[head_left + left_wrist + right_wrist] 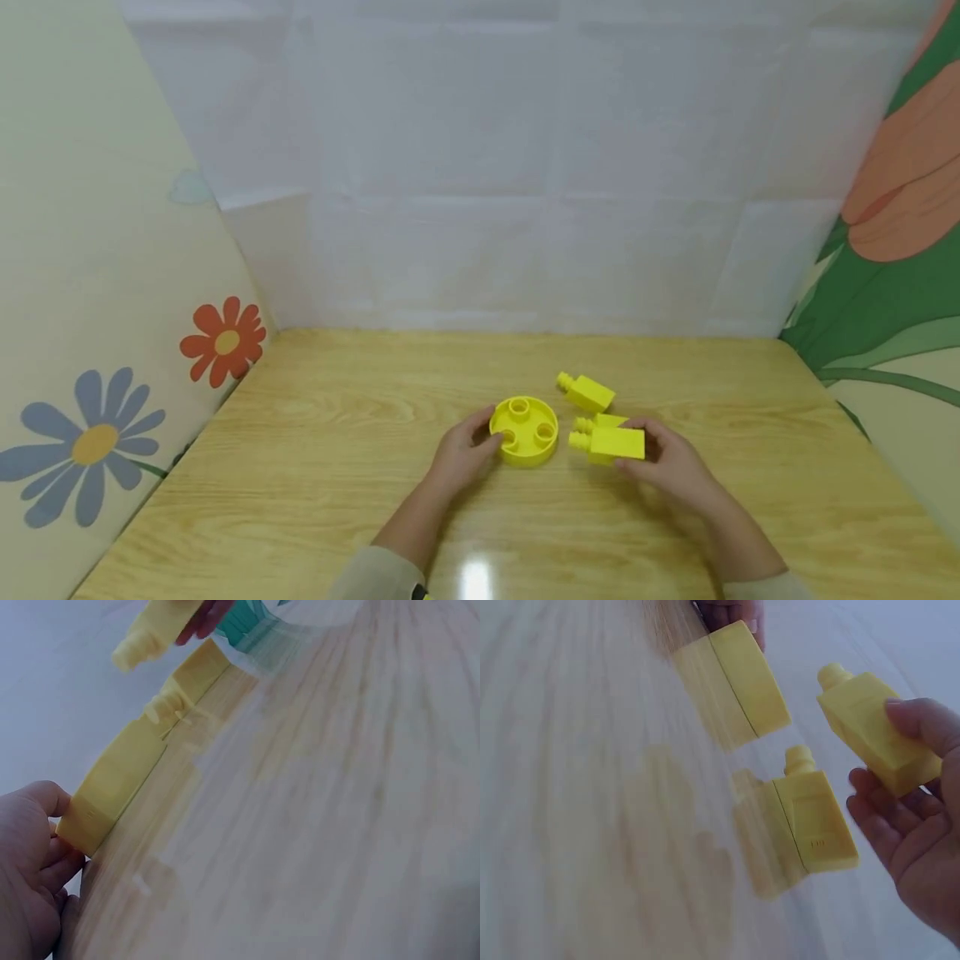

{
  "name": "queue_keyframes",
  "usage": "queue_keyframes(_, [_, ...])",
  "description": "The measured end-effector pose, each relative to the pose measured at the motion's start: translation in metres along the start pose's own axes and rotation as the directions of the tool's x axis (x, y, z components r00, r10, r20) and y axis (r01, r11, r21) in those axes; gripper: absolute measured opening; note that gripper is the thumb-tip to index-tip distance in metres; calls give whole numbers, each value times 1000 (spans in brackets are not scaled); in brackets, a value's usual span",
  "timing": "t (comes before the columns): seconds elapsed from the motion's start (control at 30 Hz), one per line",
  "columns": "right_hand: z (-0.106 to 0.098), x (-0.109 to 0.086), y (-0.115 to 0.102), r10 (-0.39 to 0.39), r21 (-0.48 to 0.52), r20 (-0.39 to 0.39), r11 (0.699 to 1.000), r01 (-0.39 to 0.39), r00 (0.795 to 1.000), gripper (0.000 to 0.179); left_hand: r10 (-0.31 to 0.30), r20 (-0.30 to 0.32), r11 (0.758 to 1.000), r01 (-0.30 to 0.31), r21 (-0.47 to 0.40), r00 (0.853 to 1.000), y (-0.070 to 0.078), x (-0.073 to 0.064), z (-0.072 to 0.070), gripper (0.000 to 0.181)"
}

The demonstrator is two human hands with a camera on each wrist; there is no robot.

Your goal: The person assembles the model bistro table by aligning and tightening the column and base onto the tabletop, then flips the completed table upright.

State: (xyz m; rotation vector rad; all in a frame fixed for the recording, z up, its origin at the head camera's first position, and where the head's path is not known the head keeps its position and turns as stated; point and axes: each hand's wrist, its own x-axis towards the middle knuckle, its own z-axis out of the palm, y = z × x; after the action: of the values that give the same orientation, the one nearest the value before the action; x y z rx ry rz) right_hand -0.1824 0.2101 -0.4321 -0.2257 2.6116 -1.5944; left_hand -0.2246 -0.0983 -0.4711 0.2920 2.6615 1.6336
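Observation:
A round yellow base (527, 454) with three raised ring sockets lies flat on the wooden table. My left hand (462, 454) grips its left edge, the thumb by the rim; the left wrist view shows fingers (56, 862) against its side. Slightly to the right, my right hand (670, 461) pinches a yellow bottle-shaped block (621, 442) with a ribbed neck pointing left towards the base. In the right wrist view this block (874, 727) is raised off the table, apart from the base (754, 679). A second such block (821, 821) lies on the table below it.
A third yellow bottle-shaped block (591, 393) lies behind the right hand's block, neck to the left. The wooden tabletop (315, 492) meets a white sheet (487, 208) at the back. Flower-patterned panels (97, 444) stand on both sides.

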Motion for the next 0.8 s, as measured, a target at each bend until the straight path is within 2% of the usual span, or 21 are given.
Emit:
queue_keyframes(0.23, [15, 19, -15, -52, 56, -52, 997, 55, 997, 48, 10, -3, 1000, -10, 7, 1000, 1, -1, 0, 51])
queue_keyframes(0.47, [24, 37, -30, 8, 23, -103, 1000, -5, 995, 53, 20, -10, 1000, -20, 4, 1000, 0, -1, 0, 51])
queue_keyframes(0.8, [38, 54, -42, -61, 0, -59, 998, 61, 996, 55, 36, -11, 999, -36, -6, 999, -2, -1, 1, 50])
